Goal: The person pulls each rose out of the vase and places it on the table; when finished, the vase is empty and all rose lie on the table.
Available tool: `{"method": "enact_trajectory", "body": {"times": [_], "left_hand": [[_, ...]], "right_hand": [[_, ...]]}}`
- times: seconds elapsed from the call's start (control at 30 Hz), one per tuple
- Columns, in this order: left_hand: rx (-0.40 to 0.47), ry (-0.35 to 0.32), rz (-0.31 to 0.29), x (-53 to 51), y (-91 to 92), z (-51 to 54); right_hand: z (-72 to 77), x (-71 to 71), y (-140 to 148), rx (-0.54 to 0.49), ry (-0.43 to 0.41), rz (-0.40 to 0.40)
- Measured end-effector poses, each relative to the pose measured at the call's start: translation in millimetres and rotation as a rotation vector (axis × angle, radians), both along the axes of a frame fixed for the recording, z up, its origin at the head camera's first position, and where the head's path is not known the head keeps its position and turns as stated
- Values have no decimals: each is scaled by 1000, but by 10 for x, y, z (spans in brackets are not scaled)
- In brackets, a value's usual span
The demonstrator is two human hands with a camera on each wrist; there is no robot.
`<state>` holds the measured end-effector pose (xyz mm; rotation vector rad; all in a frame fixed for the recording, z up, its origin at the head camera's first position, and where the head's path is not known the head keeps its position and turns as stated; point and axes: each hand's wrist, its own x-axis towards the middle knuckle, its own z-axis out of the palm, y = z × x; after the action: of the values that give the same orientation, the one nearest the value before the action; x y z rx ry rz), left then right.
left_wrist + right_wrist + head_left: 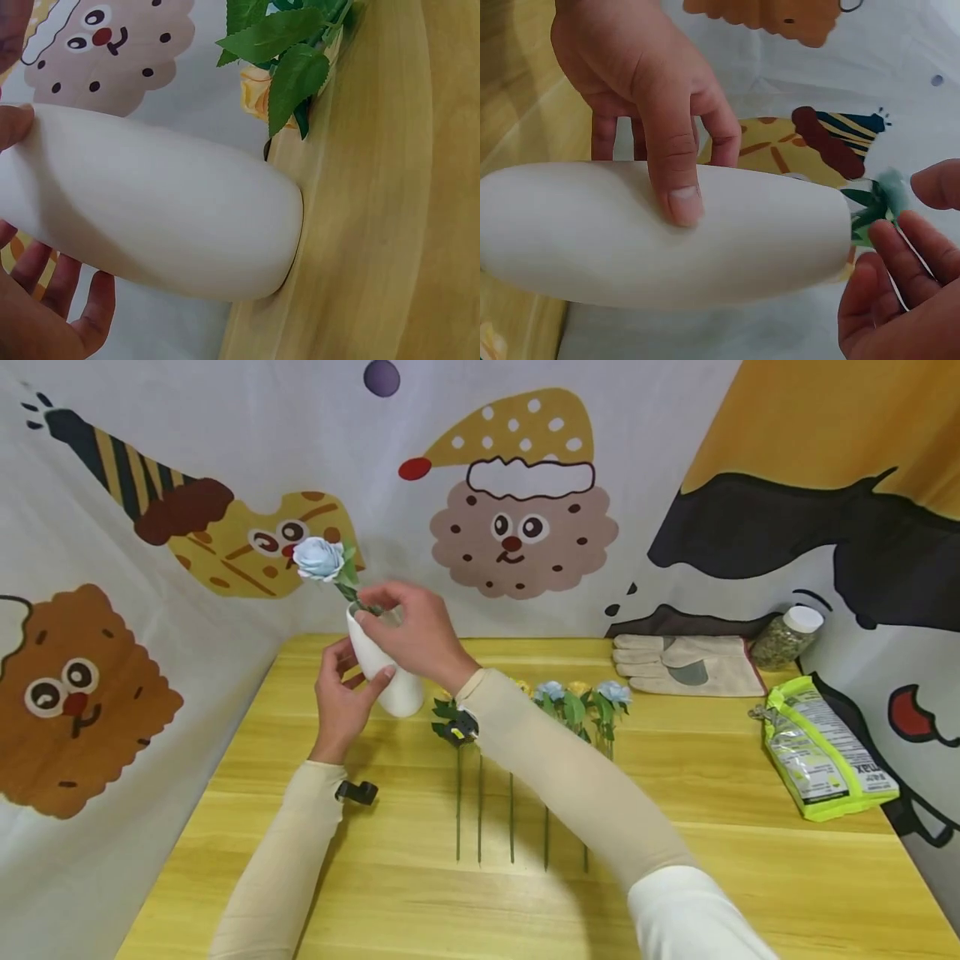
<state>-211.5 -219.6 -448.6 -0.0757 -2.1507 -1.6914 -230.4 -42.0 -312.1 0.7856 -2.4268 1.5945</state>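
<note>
My left hand grips a white vase around its middle, thumb on one side and fingers on the other. The vase leans a little, its base at the wooden table. From its mouth a light blue artificial rose sticks out, tilted left; its lower stem is hidden inside. My right hand is at the vase's mouth beside the green leaves. In the right wrist view its thumb and fingers stand apart, with the blurred bloom showing behind the gap.
Several artificial roses lie in a row on the table, stems toward me, partly covered by my right forearm. At the right are work gloves, a jar with a white lid and a green bag. Printed cloth hangs behind.
</note>
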Motion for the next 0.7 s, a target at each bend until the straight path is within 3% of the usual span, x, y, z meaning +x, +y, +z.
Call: {"method": "enact_trajectory", "body": {"times": [0.3,0.6,0.7], "left_hand": [[-9,10,43,-16,16,-49],[30,18,51,139,140,174],[33,26,49,160,166,205]], "right_hand": [[-15,-147,-225,122,38,-53],[-10,-191,-416,218,45,-145],[1,-219,-462,231,29,-179]]}}
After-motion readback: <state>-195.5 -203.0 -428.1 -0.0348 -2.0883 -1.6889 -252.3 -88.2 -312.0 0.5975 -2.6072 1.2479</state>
